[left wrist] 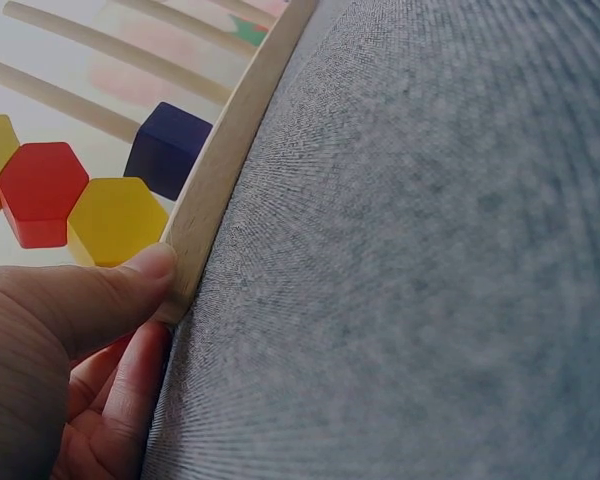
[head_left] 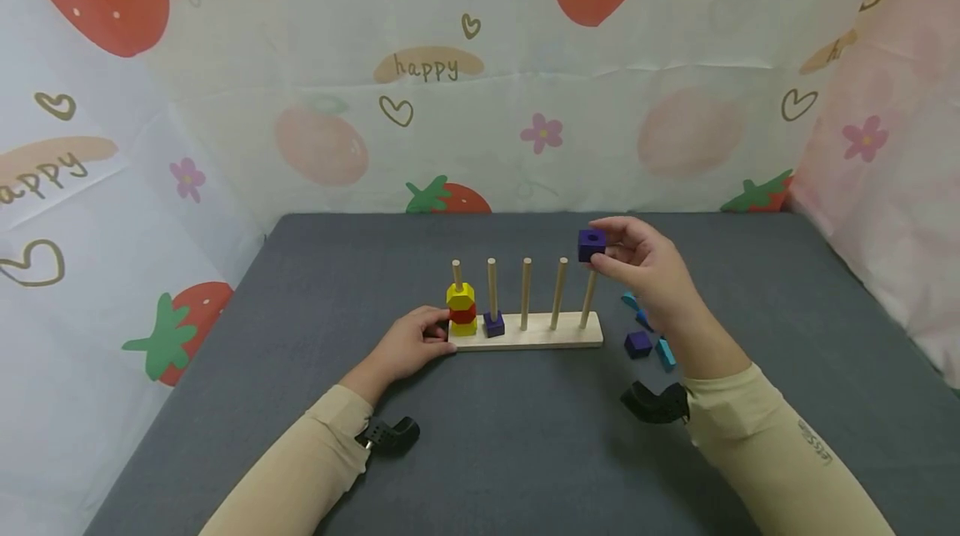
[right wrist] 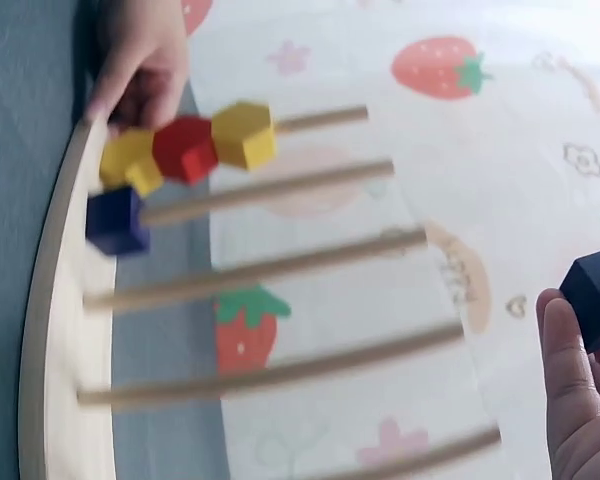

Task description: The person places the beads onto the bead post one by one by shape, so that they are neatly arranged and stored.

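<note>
Left hand (head_left: pixel 408 346): at the left end of the wooden base (head_left: pixel 540 338), gripping it. Left wrist view: thumb against the edge, other fingers (left wrist: pixel 135 375) bent in near the end, little gap between.

First peg (head_left: pixel 457 273): three hexagonal blocks stacked; lower yellow block (head_left: pixel 464 328) at the bottom, red block (head_left: pixel 462 314) on it, upper yellow block (head_left: pixel 461 297) on top. Peg tip stands clear above.

Second peg (head_left: pixel 492 286): one purple cube (head_left: pixel 493 325), seated at the base.

Third peg (head_left: pixel 527 294) and fourth peg (head_left: pixel 559 294): bare, upright.

Held cube (head_left: pixel 591 246): dark purple, hole facing up, raised off the tabletop (head_left: pixel 510 436). Head view: overlaps the top of the fifth peg (head_left: pixel 588 300); right wrist view: apart from the peg tips.

Right hand (head_left: pixel 637 257): fingers pinching the held cube, parted only by its width.

Right of the base, on the tabletop: loose purple cube (head_left: pixel 638 344), light-blue block (head_left: pixel 666 354) beside it, further blue pieces (head_left: pixel 642 319) behind, partly hidden by the arm.
</note>
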{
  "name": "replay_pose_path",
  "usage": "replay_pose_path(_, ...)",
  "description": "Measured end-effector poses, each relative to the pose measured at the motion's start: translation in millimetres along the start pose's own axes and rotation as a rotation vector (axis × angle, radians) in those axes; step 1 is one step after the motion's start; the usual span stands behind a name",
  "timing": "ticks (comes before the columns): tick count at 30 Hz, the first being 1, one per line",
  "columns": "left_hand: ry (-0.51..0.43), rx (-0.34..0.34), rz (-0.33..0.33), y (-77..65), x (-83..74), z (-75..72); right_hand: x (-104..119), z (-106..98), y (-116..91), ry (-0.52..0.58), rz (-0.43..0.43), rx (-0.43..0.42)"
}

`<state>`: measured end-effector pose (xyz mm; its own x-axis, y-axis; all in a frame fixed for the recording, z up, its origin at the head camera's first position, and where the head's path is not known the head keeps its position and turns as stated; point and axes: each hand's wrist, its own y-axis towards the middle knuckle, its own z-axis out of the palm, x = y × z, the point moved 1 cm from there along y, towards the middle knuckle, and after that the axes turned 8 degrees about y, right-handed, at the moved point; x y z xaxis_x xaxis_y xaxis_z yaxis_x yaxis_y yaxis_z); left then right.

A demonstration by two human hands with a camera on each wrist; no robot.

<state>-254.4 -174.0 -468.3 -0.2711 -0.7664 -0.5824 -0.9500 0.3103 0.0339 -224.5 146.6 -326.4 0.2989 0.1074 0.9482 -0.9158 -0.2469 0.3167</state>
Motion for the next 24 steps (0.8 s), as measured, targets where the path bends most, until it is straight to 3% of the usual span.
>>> replay_pose_path(9,-0.008,-0.007,-0.005,-0.1,0.3,-0.4,-9,40,14,-0.074,0.013,0.069)
replay_pose_path(24,-0.005,-0.004,0.004,-0.1,0.5,-0.1,-30,79,30,-0.129,0.066,0.000)
